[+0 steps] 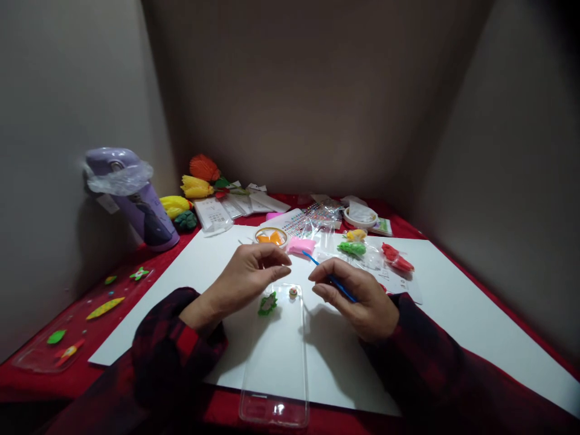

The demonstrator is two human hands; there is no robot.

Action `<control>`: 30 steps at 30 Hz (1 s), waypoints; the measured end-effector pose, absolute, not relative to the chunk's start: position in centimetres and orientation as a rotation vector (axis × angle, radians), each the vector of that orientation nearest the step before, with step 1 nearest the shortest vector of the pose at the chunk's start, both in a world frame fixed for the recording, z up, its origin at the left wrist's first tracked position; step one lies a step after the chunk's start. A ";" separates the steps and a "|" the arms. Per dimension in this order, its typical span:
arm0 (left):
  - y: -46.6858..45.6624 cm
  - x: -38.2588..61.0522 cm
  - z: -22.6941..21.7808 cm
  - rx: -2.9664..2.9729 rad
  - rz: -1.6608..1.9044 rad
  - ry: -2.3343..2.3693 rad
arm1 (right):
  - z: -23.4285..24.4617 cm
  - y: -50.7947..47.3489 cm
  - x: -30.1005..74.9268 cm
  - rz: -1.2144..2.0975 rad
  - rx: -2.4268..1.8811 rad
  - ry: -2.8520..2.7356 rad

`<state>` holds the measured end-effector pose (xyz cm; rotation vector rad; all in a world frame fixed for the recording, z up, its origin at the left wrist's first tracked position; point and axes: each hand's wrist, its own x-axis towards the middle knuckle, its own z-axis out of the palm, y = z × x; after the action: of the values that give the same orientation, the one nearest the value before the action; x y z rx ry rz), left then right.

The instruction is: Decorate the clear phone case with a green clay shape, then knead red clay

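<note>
Sheet (453, 290): clay packets (351, 248) beyond blue tool (312, 260)

Left hand (247, 275) fingertips pinched; right hand (357, 296) curled, gripping.

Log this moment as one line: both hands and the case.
left hand: pinched, contents unclear | right hand: grips tool | case: green clay on it

Both arms wear long sleeves in a dark check of red and black (the pattern is dim in this light). The left sleeve (176, 341), left of the case (275, 362), shows clear red patches near its cuff. The right sleeve (430, 356), right of the case, looks darker. Each cuff ends at the wrist.
</note>
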<state>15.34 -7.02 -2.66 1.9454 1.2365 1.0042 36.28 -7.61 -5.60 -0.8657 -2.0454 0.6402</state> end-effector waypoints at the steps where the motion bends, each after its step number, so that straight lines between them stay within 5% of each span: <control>1: -7.2 15.6 -2.7 1.967 1.009 1.198 | -5.6 -7.7 36.2 0.653 -0.861 -2.019; 30: -8.8 17.5 -3.2 2.202 0.978 1.008 | -6.0 -8.9 34.5 1.108 -0.790 -1.449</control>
<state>17.52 -8.76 -3.19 2.2022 1.0079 0.9782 34.52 -8.93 -6.03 -0.7901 -1.4490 1.1082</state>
